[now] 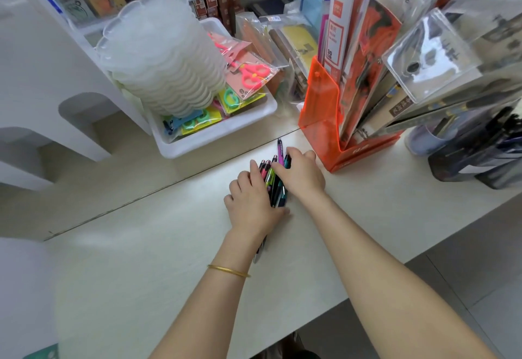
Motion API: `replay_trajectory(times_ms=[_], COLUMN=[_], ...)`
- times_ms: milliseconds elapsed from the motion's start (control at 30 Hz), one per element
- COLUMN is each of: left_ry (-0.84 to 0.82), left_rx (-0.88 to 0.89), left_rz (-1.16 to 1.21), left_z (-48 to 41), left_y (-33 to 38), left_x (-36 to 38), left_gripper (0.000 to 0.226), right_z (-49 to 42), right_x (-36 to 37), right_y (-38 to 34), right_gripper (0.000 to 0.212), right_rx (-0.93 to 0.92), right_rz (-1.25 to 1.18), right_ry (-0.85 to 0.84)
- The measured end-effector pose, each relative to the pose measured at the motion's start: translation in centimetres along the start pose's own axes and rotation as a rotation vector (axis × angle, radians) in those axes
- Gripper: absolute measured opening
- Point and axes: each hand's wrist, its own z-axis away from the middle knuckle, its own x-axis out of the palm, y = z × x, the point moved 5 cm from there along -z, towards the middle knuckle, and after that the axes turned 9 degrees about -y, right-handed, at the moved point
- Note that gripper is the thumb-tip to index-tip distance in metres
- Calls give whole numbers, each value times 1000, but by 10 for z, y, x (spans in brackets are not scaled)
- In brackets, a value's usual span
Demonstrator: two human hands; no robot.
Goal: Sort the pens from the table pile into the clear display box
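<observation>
Pens (275, 182), dark-barrelled, pink and green accents, bunched between hands.

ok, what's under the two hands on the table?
A bundle of pens lies between the left hand and right hand; a pink pen sticks out beyond. How many the palms cover can't be seen.

The tabletop (169, 259) is smooth, pale laminate with a soft sheen. The pens (275, 186) look like glossy plastic — black, pink, green barrels. A thin bangle (228, 271) shines like polished metal — the orange stand (319, 115) is translucent, glossy plastic.
</observation>
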Motion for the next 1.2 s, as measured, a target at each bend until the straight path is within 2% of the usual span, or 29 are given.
replay_trajectory(times_ms=[100, 233, 333, 433, 567, 633, 700, 800, 967, 1033, 1133, 1200], left_ry=[8, -29, -31, 52, 85, 75, 50, 73, 67, 36, 7, 22], left_rx=[10, 111, 140, 168, 221, 234, 234, 197, 168, 184, 222, 230], left_rz=[-40, 54, 135, 23, -15, 14, 69, 109, -89, -90, -107, -125], left_z=[10, 7, 5, 8, 11, 11, 9, 8, 10, 7, 5, 5], left_y=[-9, -22, -23, -16, -14, -17, -20, -17, -4, -3, -2, 1], left_x=[6, 4, 3, 8, 14, 13, 13, 11, 17, 18, 18, 17], left_gripper=[119, 106, 97, 101, 110, 108, 101, 88, 100, 99, 96, 91], right_z=[2, 18, 31, 43, 55, 62, 68, 75, 79, 76, 66, 64], right_x=[0, 2, 9, 17, 17, 16, 18, 26, 34, 29, 12, 13], right_y=[2, 14, 12, 14, 33, 44, 53, 49, 39, 42, 48, 44], right_gripper=[47, 47, 61, 73, 56, 59, 56, 33, 21, 23, 39, 37], right_rx=[-35, -59, -86, -67, 17, 68, 96, 72, 203, 200, 164, 185], right_rz=[-68, -155, -193, -317, -492, -537, -521, -391, -827, -755, -414, -528], right_ry=[-34, -50, -80, -79, -1, 13, 0, -72, -287, -272, -66, -90])
